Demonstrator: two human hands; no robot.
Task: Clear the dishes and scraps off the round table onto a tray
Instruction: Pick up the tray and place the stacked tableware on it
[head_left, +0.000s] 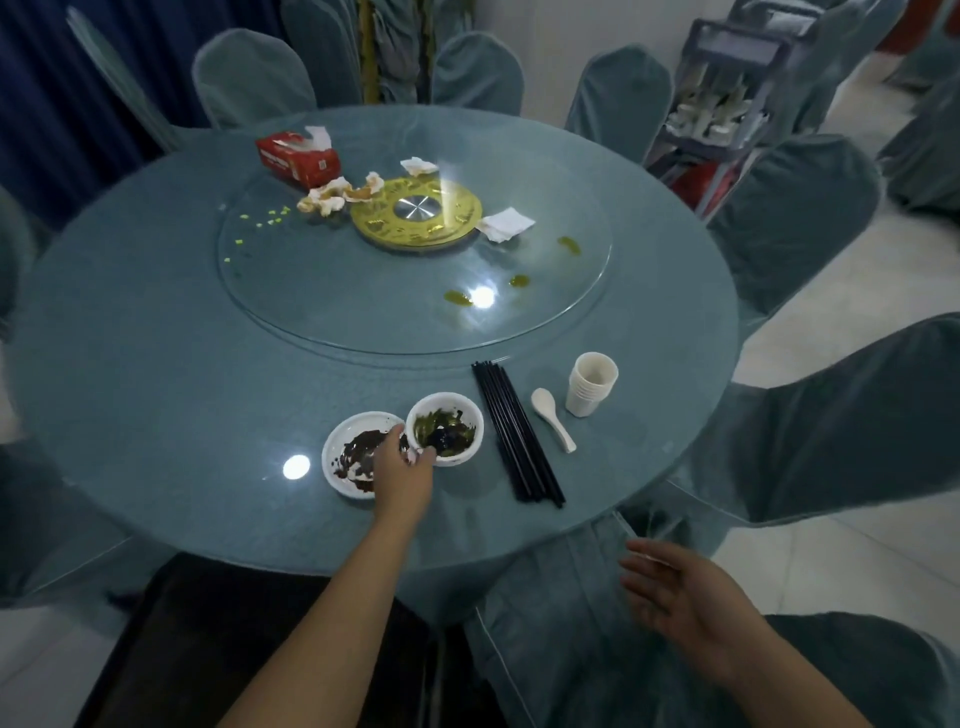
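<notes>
Right hand (685, 608) hangs off my side of round table (156, 415), fingers loosely spread. Left hand (402, 467) pinches bowl (445, 428) rim beside saucer (337, 457). Covered chairs (795, 208) ring the edge.

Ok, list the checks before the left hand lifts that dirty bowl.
1. Hold of the left hand on the bowl: cannot tell; its fingers sit at the rim, beside the saucer.
2. Bowl upright, only sauce smears inside: ok.
3. The right hand free: ok, open, off the table.
4. The chopsticks apart from the bowl: ok.
5. A tray to receive it: cannot tell, none plainly in view.
</notes>
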